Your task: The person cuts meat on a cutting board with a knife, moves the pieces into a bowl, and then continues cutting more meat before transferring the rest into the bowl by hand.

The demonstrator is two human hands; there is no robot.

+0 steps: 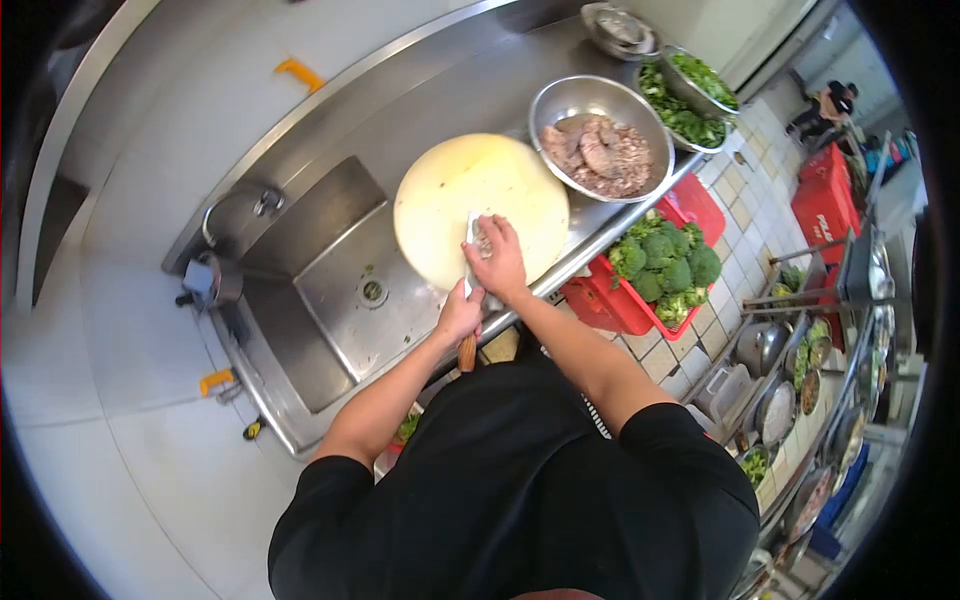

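Observation:
My left hand [461, 316] is closed around a knife, near where its blade meets the wooden handle [467, 354]. The bright knife blade [472, 222] points away from me over a round, pale yellow chopping board [435, 195]. On that board my right hand [500, 262] is curled beside the blade, its fingers over some pale meat [483, 243] that they partly hide. Just beyond the board's right edge stands a steel bowl [548, 100] of pinkish meat pieces [603, 155].
The steel sink basin [335, 330] lies to the left with a faucet [225, 210]. At right, a red basket [680, 325] holds broccoli [665, 258]. Bowls of greens [695, 85] stand at the counter's far end. Shelves with pans [775, 412] line the right; a person [828, 108] is far back.

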